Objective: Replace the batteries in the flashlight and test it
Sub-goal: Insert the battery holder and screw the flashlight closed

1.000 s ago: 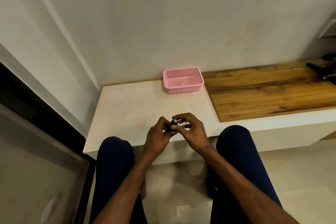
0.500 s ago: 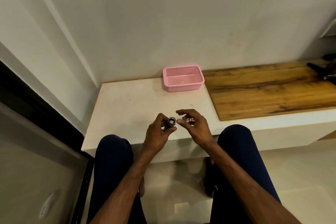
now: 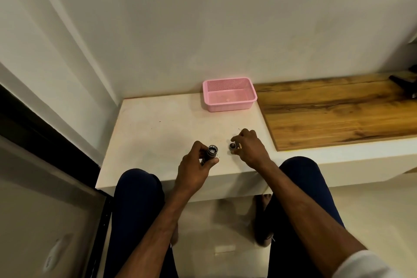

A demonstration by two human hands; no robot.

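Flashlight (image 3: 211,153) gripped in left hand (image 3: 195,167); right hand (image 3: 249,150) pinches small round piece (image 3: 232,146).

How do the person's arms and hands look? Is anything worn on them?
The left forearm and right forearm are bare. The left hand and right hand wear no gloves, and no watch shows on either wrist. A white sleeve covers the right upper arm.
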